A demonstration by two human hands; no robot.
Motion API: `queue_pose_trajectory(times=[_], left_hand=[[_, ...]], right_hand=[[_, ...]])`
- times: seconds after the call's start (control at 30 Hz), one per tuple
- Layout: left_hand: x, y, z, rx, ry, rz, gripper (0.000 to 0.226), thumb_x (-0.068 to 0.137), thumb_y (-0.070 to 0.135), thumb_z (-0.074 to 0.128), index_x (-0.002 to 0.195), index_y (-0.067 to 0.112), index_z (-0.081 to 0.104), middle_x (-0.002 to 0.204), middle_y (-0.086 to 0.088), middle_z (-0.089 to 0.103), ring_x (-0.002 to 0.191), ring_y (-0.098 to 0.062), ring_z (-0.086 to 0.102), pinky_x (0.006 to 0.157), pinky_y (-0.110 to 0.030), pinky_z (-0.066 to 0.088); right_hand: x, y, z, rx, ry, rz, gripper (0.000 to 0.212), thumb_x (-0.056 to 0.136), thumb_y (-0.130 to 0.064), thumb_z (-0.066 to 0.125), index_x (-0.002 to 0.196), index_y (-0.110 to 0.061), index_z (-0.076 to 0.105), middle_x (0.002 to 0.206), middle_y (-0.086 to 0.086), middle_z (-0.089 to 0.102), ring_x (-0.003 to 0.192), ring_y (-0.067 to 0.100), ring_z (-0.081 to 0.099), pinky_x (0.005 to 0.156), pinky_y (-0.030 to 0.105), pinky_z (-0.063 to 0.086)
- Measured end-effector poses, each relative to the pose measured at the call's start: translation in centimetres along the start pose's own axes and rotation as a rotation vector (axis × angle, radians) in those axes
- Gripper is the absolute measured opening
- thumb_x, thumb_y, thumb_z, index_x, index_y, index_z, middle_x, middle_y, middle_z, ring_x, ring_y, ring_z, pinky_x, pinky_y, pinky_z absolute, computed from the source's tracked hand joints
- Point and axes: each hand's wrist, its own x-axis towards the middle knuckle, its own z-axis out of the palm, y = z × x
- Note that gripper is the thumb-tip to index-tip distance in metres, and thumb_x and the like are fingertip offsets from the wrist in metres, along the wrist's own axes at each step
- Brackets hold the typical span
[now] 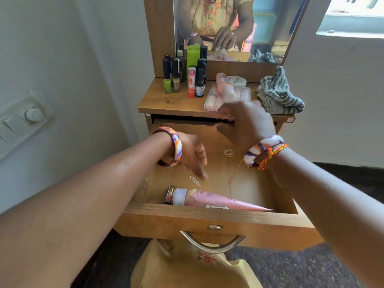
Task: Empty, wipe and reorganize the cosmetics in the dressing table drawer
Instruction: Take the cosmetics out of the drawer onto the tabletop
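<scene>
Two hands reach into the open drawer [207,213] of the dressing table. The left hand [193,154] hangs over the drawer floor with its fingers straight and pointing down, the tips just above a small pale scrap [195,180] on the wood; it holds nothing. The right hand [247,121] is further back, at the gap under the counter [166,100]; its fingers look curled near the drawer's rear edge, but motion blur hides whether they pinch anything, so I cannot tell.

A pink tube [216,200] lies on its side along the drawer's front wall, cap to the left. A little wire ring [228,152] rests on the drawer floor between the two wrists.

On the counter, a group of bottles stands upright at the left: a green nail polish [167,80], a beige one [175,80], a tall green bottle [192,59], an orange-and-pink stick [191,83] and a dark bottle [200,80]. To the right a clear case of pale items [216,99] carries a pink bottle [225,86] lying on it, with a white jar [236,81] behind. A grey striped cloth [278,92] sits crumpled at the right end. The mirror [232,28] behind reflects the person.
</scene>
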Motion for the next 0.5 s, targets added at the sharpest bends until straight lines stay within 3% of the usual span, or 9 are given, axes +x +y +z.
queue_pose_trajectory(times=[0.1,0.17,0.23,0.33,0.5], left_hand=[[-0.6,0.0,1.1,0.193,-0.141,-0.029,0.046,0.07,0.031,0.079,0.112,0.022,0.064,0.115,-0.002,0.066,0.107,-0.023,0.063,0.096,-0.04,0.052],[-0.9,0.0,1.7,0.204,-0.202,-0.026,0.048,0.074,0.022,0.077,0.119,0.018,0.061,0.121,-0.002,0.063,0.112,-0.023,0.059,0.1,-0.04,0.05],[-1.0,0.0,2.4,0.198,-0.208,-0.018,0.049,0.077,0.017,0.074,0.124,0.015,0.058,0.124,-0.004,0.06,0.114,-0.023,0.058,0.101,-0.037,0.049],[-0.9,-0.1,3.3,0.197,-0.172,-0.008,0.05,0.081,0.015,0.07,0.128,0.012,0.054,0.128,-0.006,0.057,0.117,-0.023,0.056,0.1,-0.033,0.049],[-1.0,-1.5,2.0,0.124,-0.139,-0.043,0.05,0.077,0.018,0.075,0.124,0.013,0.056,0.124,-0.005,0.061,0.113,-0.023,0.059,0.1,-0.036,0.05]], right_hand=[[-1.8,0.1,0.9,0.099,-0.506,0.002,0.026,0.072,-0.036,0.074,0.095,-0.025,0.069,0.1,0.002,0.07,0.09,0.023,0.067,0.082,0.037,0.057],[-3.0,0.5,1.8,0.087,-0.829,-0.018,0.032,0.075,-0.039,0.073,0.103,-0.024,0.07,0.103,0.0,0.071,0.093,0.02,0.067,0.081,0.031,0.056],[-4.1,0.9,2.7,-0.01,-1.031,-0.051,0.037,0.081,-0.041,0.066,0.113,-0.024,0.068,0.11,0.002,0.071,0.09,0.019,0.065,0.071,0.024,0.051],[-4.9,1.3,3.5,-0.032,-1.061,-0.069,0.037,0.085,-0.043,0.061,0.116,-0.023,0.067,0.11,-0.001,0.07,0.083,0.013,0.058,0.068,0.02,0.048],[-4.6,1.8,3.2,-0.037,-1.114,-0.021,0.037,0.082,-0.037,0.063,0.118,-0.027,0.064,0.103,-0.007,0.065,0.094,0.015,0.06,0.092,0.033,0.052]])
